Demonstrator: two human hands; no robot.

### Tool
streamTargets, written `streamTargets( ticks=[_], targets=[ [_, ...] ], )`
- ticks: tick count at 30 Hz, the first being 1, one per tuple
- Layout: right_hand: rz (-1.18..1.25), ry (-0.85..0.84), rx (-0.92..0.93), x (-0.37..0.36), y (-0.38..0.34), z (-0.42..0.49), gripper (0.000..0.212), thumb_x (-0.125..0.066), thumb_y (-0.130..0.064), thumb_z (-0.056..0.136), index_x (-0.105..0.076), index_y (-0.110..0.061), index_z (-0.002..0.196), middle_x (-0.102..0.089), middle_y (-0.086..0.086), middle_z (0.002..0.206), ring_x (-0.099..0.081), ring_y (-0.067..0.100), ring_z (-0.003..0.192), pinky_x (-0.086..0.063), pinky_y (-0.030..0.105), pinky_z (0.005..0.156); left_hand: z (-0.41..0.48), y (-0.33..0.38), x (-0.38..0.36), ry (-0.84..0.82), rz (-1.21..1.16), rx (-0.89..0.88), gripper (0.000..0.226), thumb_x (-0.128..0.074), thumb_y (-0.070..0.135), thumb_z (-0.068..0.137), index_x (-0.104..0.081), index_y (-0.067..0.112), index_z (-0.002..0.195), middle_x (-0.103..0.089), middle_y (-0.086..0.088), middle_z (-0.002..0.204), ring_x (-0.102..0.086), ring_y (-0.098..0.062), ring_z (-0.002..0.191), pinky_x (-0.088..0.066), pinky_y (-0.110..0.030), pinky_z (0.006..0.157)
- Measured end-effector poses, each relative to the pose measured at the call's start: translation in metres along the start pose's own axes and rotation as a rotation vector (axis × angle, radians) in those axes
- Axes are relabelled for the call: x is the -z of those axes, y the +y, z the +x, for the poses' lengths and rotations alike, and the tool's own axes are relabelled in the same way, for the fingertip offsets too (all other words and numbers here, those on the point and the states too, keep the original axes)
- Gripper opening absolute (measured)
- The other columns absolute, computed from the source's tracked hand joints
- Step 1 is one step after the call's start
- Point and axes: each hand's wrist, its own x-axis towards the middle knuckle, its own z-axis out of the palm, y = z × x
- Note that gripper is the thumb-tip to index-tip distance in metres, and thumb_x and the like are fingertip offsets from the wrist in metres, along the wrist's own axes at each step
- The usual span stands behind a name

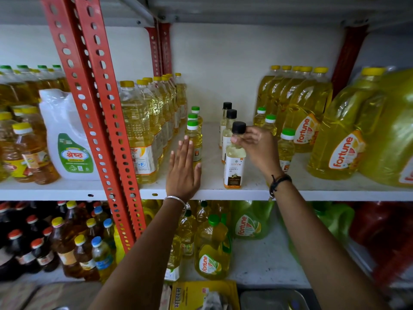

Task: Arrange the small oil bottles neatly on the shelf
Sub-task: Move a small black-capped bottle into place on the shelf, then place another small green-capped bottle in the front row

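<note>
On the white shelf [257,191] stand three rows of small oil bottles. My right hand [257,146] grips the neck of the front black-capped coconut oil bottle [234,166], which stands upright near the shelf's front edge. Two more black-capped bottles [230,121] line up behind it. My left hand [183,168] is flat, fingers straight, pressed against the front green-capped yellow oil bottle [194,139] of the left row. A second row of green-capped small bottles [286,146] stands right of my right hand.
Tall yellow-capped oil bottles [143,130] stand left of the small ones, beside a red slotted upright [96,104]. Large Fortune oil jugs [335,135] crowd the right. A white jug [67,135] sits in the left bay. The lower shelf [257,265] holds more bottles.
</note>
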Motion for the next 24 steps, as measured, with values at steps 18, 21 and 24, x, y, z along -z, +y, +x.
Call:
streamTargets(
  ticks=[18, 21, 24],
  targets=[
    [-0.163, 0.235, 0.396, -0.041, -0.029, -0.038, 0.034, -0.059, -0.029, 0.087, -0.055, -0.011, 0.115, -0.058, 0.010, 0.115, -0.055, 0.021, 0.108, -0.047, 0.038, 0.092, 0.017, -0.033, 0.074, 0.217, 0.110, 0.013, 0.058, -0.024, 0.033, 0.099, -0.016, 0.008, 0.151, -0.010, -0.008, 0.159, 0.001, -0.016, 0.147, 0.003, -0.038, 0.118],
    [-0.092, 0.100, 0.346, -0.063, -0.030, -0.031, 0.032, -0.060, -0.023, 0.087, -0.055, -0.009, 0.116, -0.059, 0.008, 0.116, -0.055, 0.020, 0.109, -0.047, 0.038, 0.095, 0.006, -0.049, 0.075, 0.171, 0.169, 0.030, 0.058, -0.025, 0.033, 0.099, -0.019, 0.008, 0.151, -0.012, -0.008, 0.159, -0.003, -0.017, 0.147, 0.000, -0.040, 0.118],
    [-0.009, -0.018, 0.187, -0.083, -0.029, -0.018, 0.038, -0.059, -0.020, 0.088, -0.049, -0.011, 0.123, -0.057, 0.007, 0.126, -0.053, 0.016, 0.116, -0.042, 0.030, 0.100, -0.002, -0.061, 0.071, 0.107, 0.208, 0.045, 0.058, -0.025, 0.034, 0.099, -0.020, 0.009, 0.151, -0.014, -0.007, 0.159, -0.004, -0.015, 0.147, 0.006, -0.038, 0.118]
  ],
)
